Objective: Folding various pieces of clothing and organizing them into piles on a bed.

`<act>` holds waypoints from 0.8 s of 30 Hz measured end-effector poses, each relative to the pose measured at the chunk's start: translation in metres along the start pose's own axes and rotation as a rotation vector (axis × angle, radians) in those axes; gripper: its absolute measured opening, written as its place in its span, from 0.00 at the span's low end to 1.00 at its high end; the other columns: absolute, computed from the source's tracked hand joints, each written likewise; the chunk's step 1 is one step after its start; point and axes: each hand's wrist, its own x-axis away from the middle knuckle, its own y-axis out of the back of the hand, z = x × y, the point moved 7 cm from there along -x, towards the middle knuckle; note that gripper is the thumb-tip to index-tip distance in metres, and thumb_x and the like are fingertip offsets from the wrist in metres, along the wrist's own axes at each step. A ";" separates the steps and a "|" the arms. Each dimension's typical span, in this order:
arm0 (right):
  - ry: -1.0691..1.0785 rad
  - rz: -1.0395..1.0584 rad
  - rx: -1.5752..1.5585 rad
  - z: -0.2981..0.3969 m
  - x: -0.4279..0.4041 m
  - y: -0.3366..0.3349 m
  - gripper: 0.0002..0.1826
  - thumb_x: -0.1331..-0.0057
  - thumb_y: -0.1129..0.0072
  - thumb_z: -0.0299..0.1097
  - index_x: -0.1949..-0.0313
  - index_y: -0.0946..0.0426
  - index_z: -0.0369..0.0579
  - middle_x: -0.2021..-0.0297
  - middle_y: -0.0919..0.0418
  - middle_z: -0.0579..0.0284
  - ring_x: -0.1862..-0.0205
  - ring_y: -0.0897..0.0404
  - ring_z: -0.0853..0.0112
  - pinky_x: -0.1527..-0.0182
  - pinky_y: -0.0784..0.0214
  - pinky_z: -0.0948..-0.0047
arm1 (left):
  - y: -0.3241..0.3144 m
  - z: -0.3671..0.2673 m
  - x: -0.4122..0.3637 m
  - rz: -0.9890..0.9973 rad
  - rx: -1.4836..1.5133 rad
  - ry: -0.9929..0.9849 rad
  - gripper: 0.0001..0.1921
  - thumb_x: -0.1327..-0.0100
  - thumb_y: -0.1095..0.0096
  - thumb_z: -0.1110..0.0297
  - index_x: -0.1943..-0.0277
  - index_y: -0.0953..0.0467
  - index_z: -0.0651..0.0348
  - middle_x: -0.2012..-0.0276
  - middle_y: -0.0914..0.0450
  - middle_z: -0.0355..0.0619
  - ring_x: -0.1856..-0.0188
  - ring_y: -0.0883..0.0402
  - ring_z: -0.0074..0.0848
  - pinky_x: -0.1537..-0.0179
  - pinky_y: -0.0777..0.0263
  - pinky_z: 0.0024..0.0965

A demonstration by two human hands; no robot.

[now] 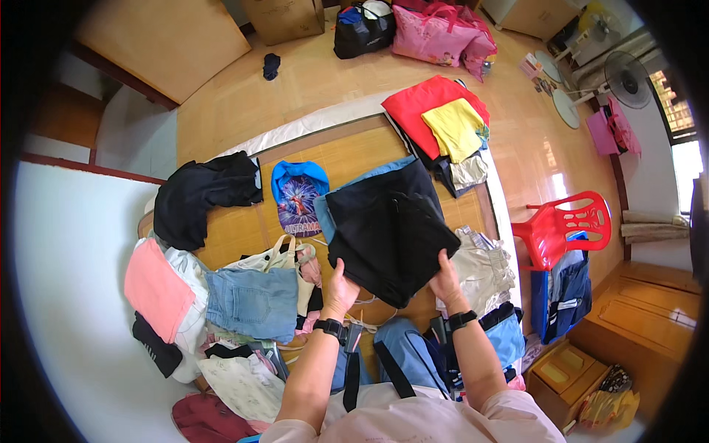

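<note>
Between both hands is a folded black garment, its near edge pointing down towards me. My left hand grips its near left edge, thumb on top. On the other side, my right hand pinches the right edge. Under its far part lies folded blue denim, mostly covered. A blue cap with a printed front rests just left of the garment. To the left of my left hand are folded light-blue denim shorts. Beige shorts lie beyond my right hand.
Clothes surround the low mat: a black garment, a pink folded cloth, a red and yellow pile. A red plastic chair and blue bin stand at right. Bags sit at the back.
</note>
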 end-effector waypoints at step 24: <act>0.095 0.176 0.771 -0.005 0.030 -0.052 0.41 0.52 0.32 0.32 0.41 0.46 0.43 0.45 0.37 0.55 0.41 0.40 0.68 0.40 0.47 0.68 | -0.070 0.035 0.008 0.133 -0.876 -0.066 0.21 0.40 0.42 0.63 0.45 0.32 0.61 0.53 0.26 0.40 0.49 0.28 0.27 0.47 0.35 0.31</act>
